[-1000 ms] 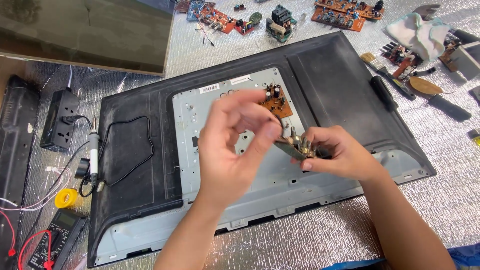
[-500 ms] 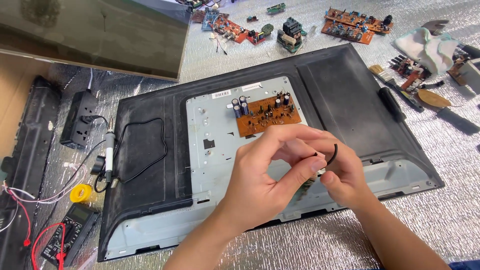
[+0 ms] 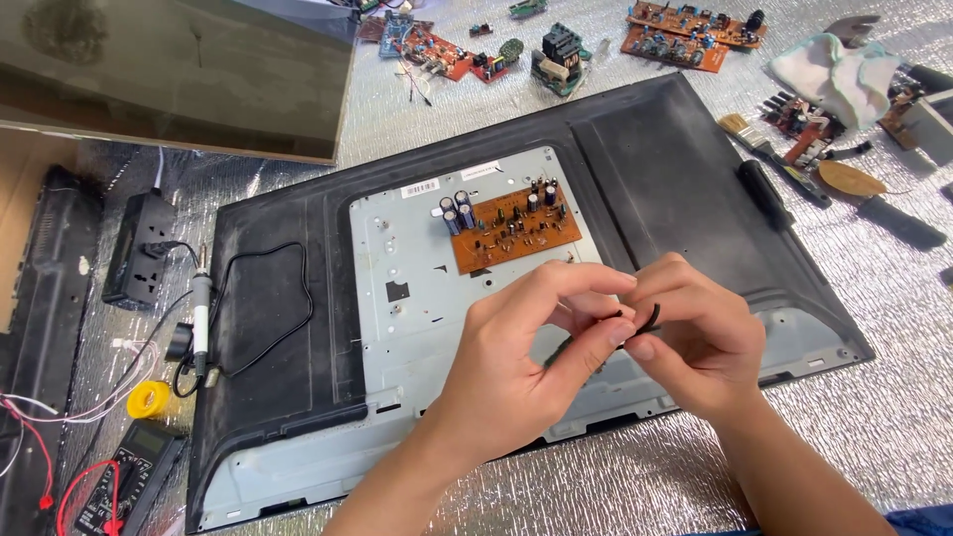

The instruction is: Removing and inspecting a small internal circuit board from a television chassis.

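My left hand [image 3: 521, 362] and my right hand [image 3: 695, 342] meet above the lower middle of a flat screen set lying back-up [image 3: 685, 159]. Both pinch a small black part with a curved black wire [image 3: 647, 320] between the fingertips. Most of that part is hidden by my fingers. Just beyond my hands an orange circuit board [image 3: 514, 230] with dark capacitors sits on the grey metal plate [image 3: 397, 248] of the set.
A soldering iron [image 3: 202, 313] with its black cord lies on the set's left side, near a black power strip [image 3: 139, 246], a yellow roll [image 3: 149, 400] and a multimeter [image 3: 129, 476]. Loose circuit boards [image 3: 685, 25], a brush [image 3: 769, 154] and a white cloth [image 3: 829, 74] lie at the back.
The view has shifted, so the orange board now shows beyond my hands. My fingers have closed tighter around the small black part, and both hands sit lower over the plate.
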